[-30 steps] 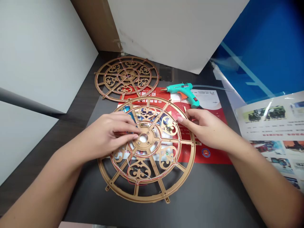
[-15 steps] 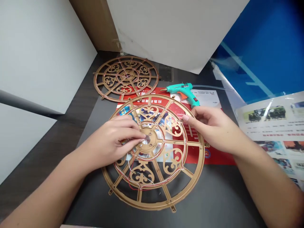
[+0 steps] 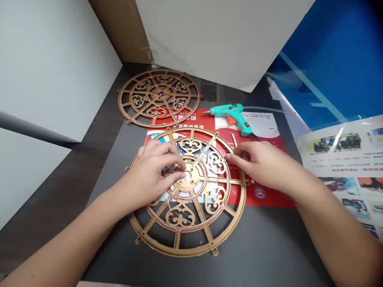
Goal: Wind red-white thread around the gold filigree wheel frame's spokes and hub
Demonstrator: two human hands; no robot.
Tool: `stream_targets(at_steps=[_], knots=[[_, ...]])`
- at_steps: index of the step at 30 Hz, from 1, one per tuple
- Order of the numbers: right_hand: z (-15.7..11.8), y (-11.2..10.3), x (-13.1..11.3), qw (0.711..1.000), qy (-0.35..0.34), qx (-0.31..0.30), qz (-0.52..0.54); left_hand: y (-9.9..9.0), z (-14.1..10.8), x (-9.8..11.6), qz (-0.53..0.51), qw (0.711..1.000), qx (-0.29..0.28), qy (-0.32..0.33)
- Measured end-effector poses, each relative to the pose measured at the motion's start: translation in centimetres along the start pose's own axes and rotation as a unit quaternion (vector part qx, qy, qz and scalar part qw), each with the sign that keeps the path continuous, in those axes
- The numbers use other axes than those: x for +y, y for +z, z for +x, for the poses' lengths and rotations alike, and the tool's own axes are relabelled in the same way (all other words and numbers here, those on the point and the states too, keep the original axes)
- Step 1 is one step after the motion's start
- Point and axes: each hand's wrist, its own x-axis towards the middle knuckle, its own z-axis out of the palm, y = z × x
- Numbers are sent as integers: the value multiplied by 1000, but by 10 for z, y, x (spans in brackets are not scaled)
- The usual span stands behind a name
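While both hands bend over the gold lattice wheel (image 3: 179, 251), what they pinch is hidden.

The left hand (image 3: 152, 169) arches across the wheel's hub, fingers curled inward, and covers whatever lies beneath them. The right hand (image 3: 257, 161) reaches in from 3 o'clock, its fingertips bunched at the scrollwork; whether either hand grips thin wire (image 3: 170, 207), I cannot tell. The wheel lies partly on a red poster (image 3: 269, 199), with a teal glue gun (image 3: 231, 115) at 1 o'clock and a second wheel (image 3: 158, 71) at 11 o'clock.
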Motion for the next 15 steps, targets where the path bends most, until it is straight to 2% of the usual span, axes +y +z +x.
stream_targets(at_steps=[4,6,8,11,15], knots=[[-2,2,-6,998,7,56,-32,3,4,4,26,986,-3,-164],[-2,1,-7,996,-4,82,-36,1,8,8,36,975,-9,-219],[-2,-1,-6,994,-17,106,-33,-2,12,9,45,968,-2,-247],[-1,-1,-3,989,-35,140,-25,-7,12,3,36,971,15,-236],[0,4,-3,986,-79,145,-9,-17,8,-11,-4,989,45,-143]])
